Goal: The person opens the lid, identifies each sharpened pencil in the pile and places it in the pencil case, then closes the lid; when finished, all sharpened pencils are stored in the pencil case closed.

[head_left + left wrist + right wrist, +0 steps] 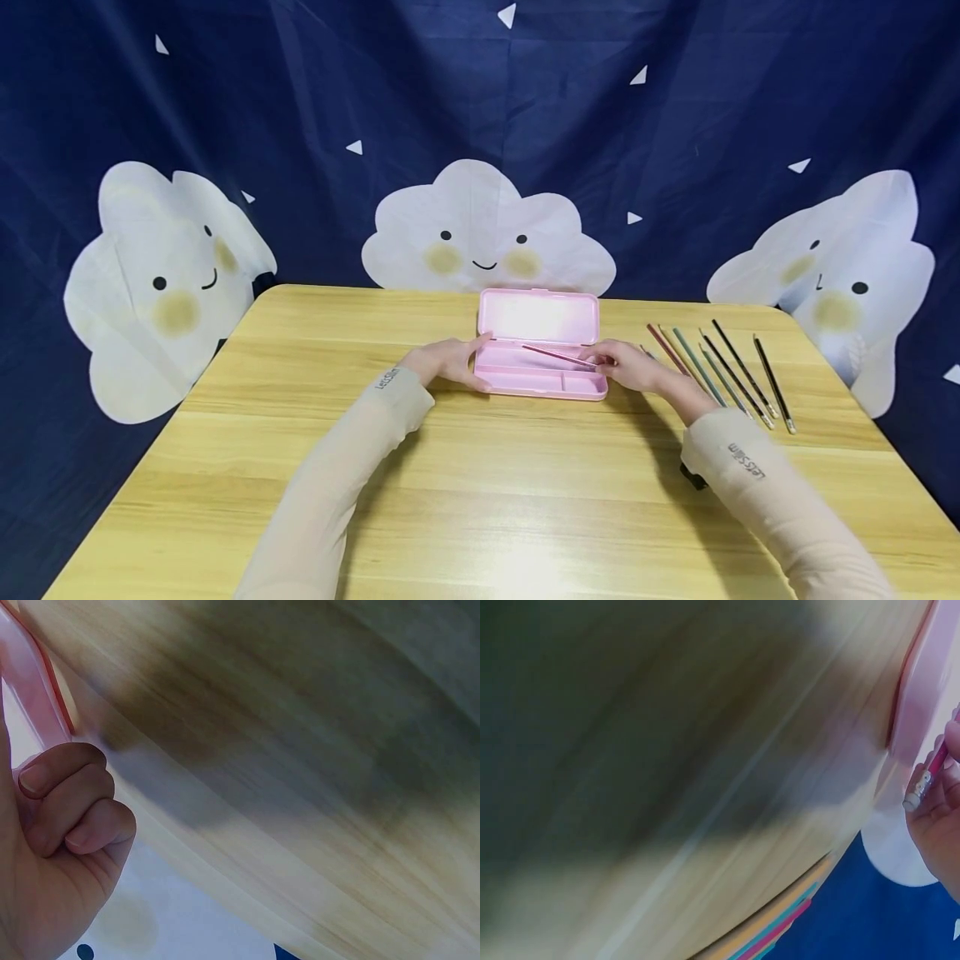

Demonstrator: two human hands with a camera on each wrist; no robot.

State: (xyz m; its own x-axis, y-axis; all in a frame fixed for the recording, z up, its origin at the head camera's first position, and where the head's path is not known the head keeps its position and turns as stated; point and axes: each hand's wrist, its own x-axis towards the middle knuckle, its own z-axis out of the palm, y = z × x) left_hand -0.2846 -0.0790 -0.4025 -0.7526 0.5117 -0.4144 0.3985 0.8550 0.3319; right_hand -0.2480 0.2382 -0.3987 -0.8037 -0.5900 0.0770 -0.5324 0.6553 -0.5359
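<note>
A pink pencil case (517,392) lies with its lid (538,317) raised at the back of the table. My left hand (452,361) holds the case's left end, thumb and index finger spread along it; the left wrist view shows the other fingers (75,795) curled beside the case wall. Over the case's right end, my right hand (633,367) pinches a red pencil (551,353) near its eraser end. This pencil slants across the long compartment; whether it touches the bottom I cannot tell. Its white eraser (911,801) pokes out from the fingers in the right wrist view.
Several loose pencils, among them a teal one (697,364) and a black one (773,383), lie slanted on the wooden table (480,492) right of the case. A small divider (562,382) splits the case's front compartment. Behind hangs a dark blue cloth (420,92) with clouds.
</note>
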